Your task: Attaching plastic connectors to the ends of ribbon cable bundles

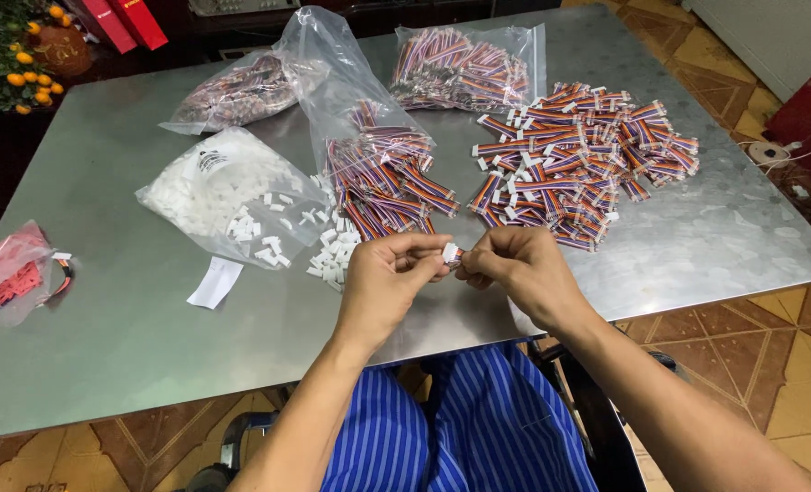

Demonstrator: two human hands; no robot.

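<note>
My left hand (382, 282) and my right hand (525, 271) meet above the near edge of the metal table (150, 346). Between their fingertips sits a small white plastic connector (450, 252) with a short striped ribbon cable; both hands pinch it. Just beyond my hands lie loose white connector housings (332, 255) and an open clear bag of striped cables (382, 178). A large loose pile of striped cables with white ends (578, 159) lies to the right of it.
A clear bag of white housings (219, 191) lies at left with a white paper slip (214, 282) beside it. Two more bags (464, 68) (241, 91) sit at the back. A red bag (9, 273) lies at far left. Tiled floor surrounds the table.
</note>
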